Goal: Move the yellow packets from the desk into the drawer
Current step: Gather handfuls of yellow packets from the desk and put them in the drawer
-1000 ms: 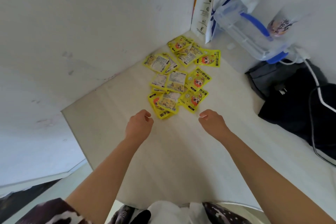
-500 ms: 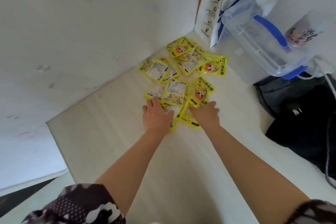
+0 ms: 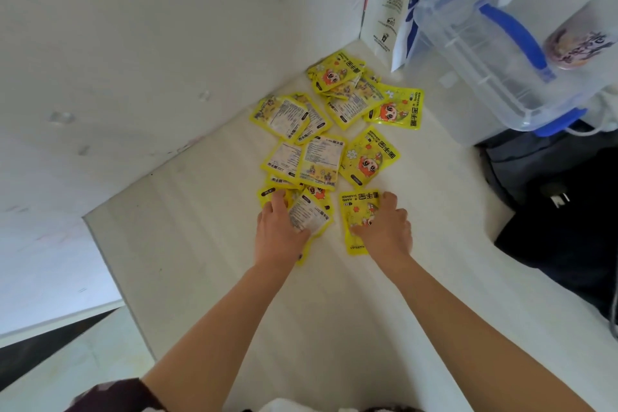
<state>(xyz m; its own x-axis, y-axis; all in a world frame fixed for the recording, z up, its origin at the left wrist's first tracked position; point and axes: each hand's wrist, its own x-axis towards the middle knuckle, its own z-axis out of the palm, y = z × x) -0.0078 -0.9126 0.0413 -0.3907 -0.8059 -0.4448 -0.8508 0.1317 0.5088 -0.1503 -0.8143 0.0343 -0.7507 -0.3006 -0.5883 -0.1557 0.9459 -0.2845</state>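
Overlapping yellow packets (image 3: 334,130) — cartoon-printed

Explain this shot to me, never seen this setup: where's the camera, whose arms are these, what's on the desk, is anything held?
No machine here: a person wears one wide-angle camera on the head, looking forward and down, so the arms entering from below are their own. The pale desk sits in a corner between white walls. Scattered on it are yellow packets, some printed "hand warmer". The left hand is pressed on the nearest packets; the right hand grips one packet, seemingly not yet lifted. At the right stand a clear container with blue handle, a white paper bag and dark fabric. No drawer is visible.
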